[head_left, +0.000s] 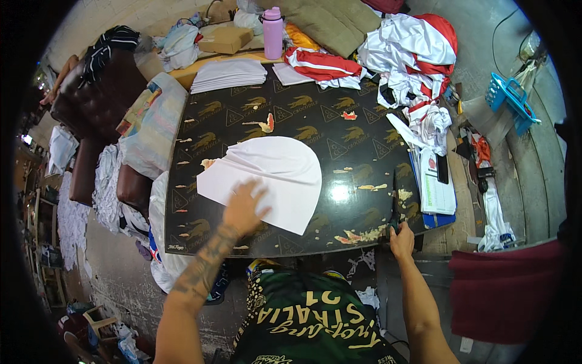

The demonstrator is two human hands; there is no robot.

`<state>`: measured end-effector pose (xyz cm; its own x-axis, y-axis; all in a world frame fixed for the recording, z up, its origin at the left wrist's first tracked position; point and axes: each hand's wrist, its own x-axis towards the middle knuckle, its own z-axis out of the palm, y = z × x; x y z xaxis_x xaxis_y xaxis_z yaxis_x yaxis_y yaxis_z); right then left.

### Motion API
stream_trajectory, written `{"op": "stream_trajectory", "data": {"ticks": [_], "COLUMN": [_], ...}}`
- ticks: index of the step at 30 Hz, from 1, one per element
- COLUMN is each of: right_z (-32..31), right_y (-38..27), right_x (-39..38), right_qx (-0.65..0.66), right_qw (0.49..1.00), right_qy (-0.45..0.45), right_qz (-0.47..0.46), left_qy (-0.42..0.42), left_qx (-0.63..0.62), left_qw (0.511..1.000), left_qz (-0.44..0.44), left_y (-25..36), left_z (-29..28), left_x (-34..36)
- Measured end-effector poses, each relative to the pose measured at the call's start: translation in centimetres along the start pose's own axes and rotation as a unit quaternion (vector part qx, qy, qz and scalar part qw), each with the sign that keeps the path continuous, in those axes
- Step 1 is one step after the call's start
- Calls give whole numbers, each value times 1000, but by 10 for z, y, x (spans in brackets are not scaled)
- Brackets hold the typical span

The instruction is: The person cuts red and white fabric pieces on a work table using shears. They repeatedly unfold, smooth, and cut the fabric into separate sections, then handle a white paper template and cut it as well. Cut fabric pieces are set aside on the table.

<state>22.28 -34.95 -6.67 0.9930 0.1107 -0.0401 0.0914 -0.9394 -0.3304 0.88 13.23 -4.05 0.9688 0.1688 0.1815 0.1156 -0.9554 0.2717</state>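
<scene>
A white cut fabric piece [285, 176] with one rounded side lies on the black table [212, 233], its upper layer rippled into folds. My left hand [244, 209] rests on its lower left part, fingers spread and holding nothing. At the table's near right edge my right hand [401, 239] is closed around the handles of dark scissors [396, 197]. Their blades point away from me along the tabletop and blend into its dark surface. The scissors are apart from the white piece.
White fabric pieces [227, 76] are stacked at the far left, near a pink bottle [273, 33] and a cardboard box [225, 40]. Red and white cloth [406, 45] heaps at the far right. Papers [435, 194] and a phone [442, 169] lie along the right side.
</scene>
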Motion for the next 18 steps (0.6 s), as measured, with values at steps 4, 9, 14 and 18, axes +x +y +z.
{"op": "stream_trajectory", "data": {"ticks": [4, 9, 14, 18], "right_z": [-6, -23, 18, 47], "right_y": [14, -30, -136, -202], "right_x": [21, 27, 25, 47], "right_qx": [22, 39, 53, 87], "right_qw": [1000, 976, 850, 822], "right_qy": [1, -31, -119, -131], "right_qz": [-2, -212, -510, -547], "left_qy": [4, 56, 154, 311], "left_qx": [-61, -39, -281, -294], "left_qw": [998, 997, 918, 796], "left_qz": [22, -43, -235, -429], "left_y": [82, 128, 190, 197], "left_z": [58, 74, 30, 16], "left_x": [-26, -25, -67, -103]}}
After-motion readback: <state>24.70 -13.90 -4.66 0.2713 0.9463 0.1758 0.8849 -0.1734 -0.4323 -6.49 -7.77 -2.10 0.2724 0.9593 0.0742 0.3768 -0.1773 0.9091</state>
